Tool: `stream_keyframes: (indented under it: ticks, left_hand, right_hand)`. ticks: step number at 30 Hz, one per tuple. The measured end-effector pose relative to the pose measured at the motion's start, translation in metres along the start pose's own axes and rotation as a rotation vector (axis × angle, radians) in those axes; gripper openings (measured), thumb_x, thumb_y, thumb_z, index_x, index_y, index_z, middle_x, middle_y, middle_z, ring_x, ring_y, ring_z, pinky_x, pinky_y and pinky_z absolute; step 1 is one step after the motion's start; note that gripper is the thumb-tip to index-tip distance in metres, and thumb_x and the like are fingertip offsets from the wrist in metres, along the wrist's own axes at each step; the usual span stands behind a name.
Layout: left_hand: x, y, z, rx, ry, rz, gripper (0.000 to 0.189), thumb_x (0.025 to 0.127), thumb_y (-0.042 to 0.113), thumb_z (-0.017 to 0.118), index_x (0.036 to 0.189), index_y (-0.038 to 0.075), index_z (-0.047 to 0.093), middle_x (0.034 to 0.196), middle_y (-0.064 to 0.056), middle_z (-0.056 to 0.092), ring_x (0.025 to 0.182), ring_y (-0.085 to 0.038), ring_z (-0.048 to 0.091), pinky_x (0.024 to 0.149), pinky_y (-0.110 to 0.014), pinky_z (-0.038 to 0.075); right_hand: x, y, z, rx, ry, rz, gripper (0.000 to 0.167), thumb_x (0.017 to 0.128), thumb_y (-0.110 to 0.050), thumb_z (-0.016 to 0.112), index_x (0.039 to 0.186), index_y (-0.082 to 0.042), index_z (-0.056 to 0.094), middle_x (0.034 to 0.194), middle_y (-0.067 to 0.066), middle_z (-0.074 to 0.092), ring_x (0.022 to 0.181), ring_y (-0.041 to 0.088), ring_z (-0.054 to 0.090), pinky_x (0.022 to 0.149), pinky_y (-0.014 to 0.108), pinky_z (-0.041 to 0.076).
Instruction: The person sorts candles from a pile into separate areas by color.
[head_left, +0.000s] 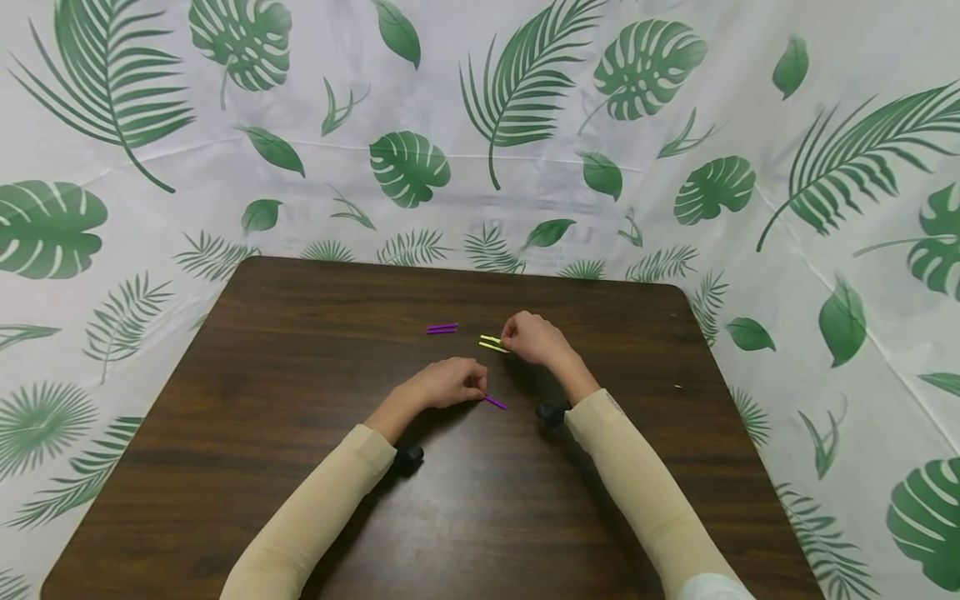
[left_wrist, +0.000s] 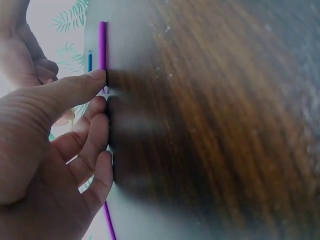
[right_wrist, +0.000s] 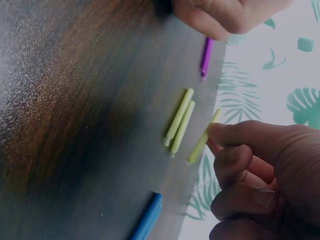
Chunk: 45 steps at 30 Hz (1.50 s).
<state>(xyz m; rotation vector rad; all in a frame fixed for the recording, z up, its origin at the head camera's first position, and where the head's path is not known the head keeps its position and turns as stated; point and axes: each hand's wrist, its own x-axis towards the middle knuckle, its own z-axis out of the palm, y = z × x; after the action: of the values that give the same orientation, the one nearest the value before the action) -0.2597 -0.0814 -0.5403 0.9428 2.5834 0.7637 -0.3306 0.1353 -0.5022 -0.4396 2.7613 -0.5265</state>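
Note:
My left hand (head_left: 452, 383) pinches one end of a purple birthday candle (head_left: 496, 403) between thumb and fingertips, low over the table. In the left wrist view, that candle (left_wrist: 102, 47) points away past the thumb tip. With thumb and forefinger, my right hand (head_left: 534, 337) pinches a yellow candle (right_wrist: 200, 143) at the table's far middle. Two more yellow candles (right_wrist: 179, 118) lie side by side next to it. A blue candle (right_wrist: 147, 217) shows near the right hand in the right wrist view; the arm hides it in the head view.
Two purple candles (head_left: 442, 329) lie side by side left of the yellow ones. The dark wood table (head_left: 315, 333) ends at a leaf-patterned white sheet (head_left: 420, 83) behind it. Dark wrist cameras (head_left: 408, 460) hang under both wrists.

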Motion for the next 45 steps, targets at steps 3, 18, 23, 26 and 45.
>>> stream_keyframes:
  ticks: [3, 18, 23, 26, 45]
  left_hand:
    - [0.0, 0.0, 0.0, 0.004, -0.001, -0.006, 0.015, 0.103, 0.022, 0.075, 0.09, 0.025, 0.069, 0.093, 0.009, 0.067, 0.086, -0.009, 0.059, 0.076, -0.034, 0.05]
    - [0.001, -0.001, -0.001, -0.018, -0.017, -0.023, 0.013, 0.103, 0.023, 0.074, 0.091, 0.025, 0.07, 0.095, 0.008, 0.069, 0.088, -0.009, 0.061, 0.08, -0.035, 0.052]
    - [0.002, -0.002, 0.0, -0.024, -0.019, -0.028, 0.012, 0.104, 0.023, 0.074, 0.092, 0.025, 0.07, 0.096, 0.008, 0.068, 0.088, -0.009, 0.061, 0.08, -0.035, 0.052]
    - [0.001, -0.002, 0.0, -0.026, -0.02, -0.033, 0.012, 0.104, 0.023, 0.074, 0.092, 0.024, 0.071, 0.097, 0.007, 0.068, 0.088, -0.009, 0.061, 0.08, -0.035, 0.052]
    - [0.002, -0.001, 0.0, 0.014, -0.01, -0.053, 0.006, 0.104, 0.022, 0.073, 0.098, 0.023, 0.072, 0.096, 0.007, 0.068, 0.088, -0.009, 0.061, 0.08, -0.034, 0.054]
  right_hand:
    - [0.005, -0.001, 0.003, -0.022, 0.013, 0.0, 0.017, 0.104, -0.026, 0.067, 0.107, -0.014, 0.08, 0.098, 0.002, 0.076, 0.082, 0.022, 0.068, 0.076, 0.044, 0.057]
    - [0.019, -0.003, 0.018, -0.045, 0.05, 0.016, 0.014, 0.105, -0.027, 0.068, 0.107, -0.016, 0.076, 0.097, 0.003, 0.073, 0.082, 0.024, 0.066, 0.075, 0.043, 0.055]
    - [0.019, -0.003, 0.019, -0.021, 0.069, 0.01, 0.013, 0.105, -0.028, 0.069, 0.106, -0.017, 0.076, 0.097, 0.003, 0.073, 0.083, 0.024, 0.066, 0.076, 0.045, 0.055]
    - [0.018, -0.003, 0.02, -0.001, 0.084, 0.016, 0.013, 0.106, -0.029, 0.07, 0.106, -0.018, 0.076, 0.099, 0.002, 0.074, 0.083, 0.025, 0.067, 0.077, 0.046, 0.055]
    - [-0.003, 0.006, 0.022, 0.072, 0.123, -0.005, 0.013, 0.105, -0.03, 0.068, 0.107, -0.019, 0.075, 0.094, 0.0, 0.071, 0.078, 0.022, 0.063, 0.071, 0.04, 0.05]
